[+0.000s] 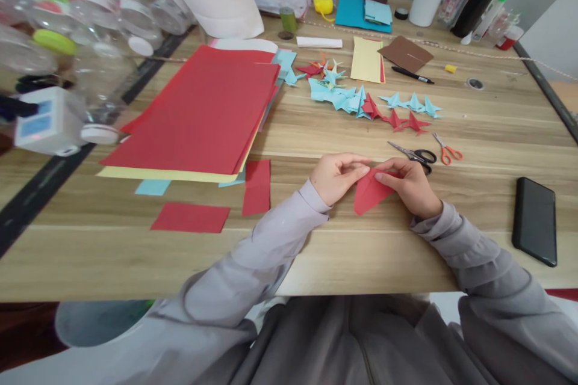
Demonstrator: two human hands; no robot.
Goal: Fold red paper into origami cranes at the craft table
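Note:
A small piece of folded red paper (pixel 371 192) is held between my two hands over the table, one corner pointing down toward me. My left hand (pixel 336 177) pinches its upper left edge between thumb and fingers. On the other side, my right hand (pixel 409 183) grips the upper right part with thumb and curled fingers. Just beyond my right hand lie black-handled scissors (pixel 423 156) and orange-handled scissors (pixel 448 151). Farther back, folded blue paper cranes (pixel 347 98) and red paper cranes (pixel 397 120) lie in rows.
A stack of large red sheets (pixel 194 114) covers the left side, with red paper strips (pixel 189 218) in front. A black phone (pixel 535 221) lies at right. Plastic bottles (pixel 94 12) crowd the far left. Behind the cranes are yellow paper (pixel 366 60), a pen (pixel 412 75) and a tape measure (pixel 322 5).

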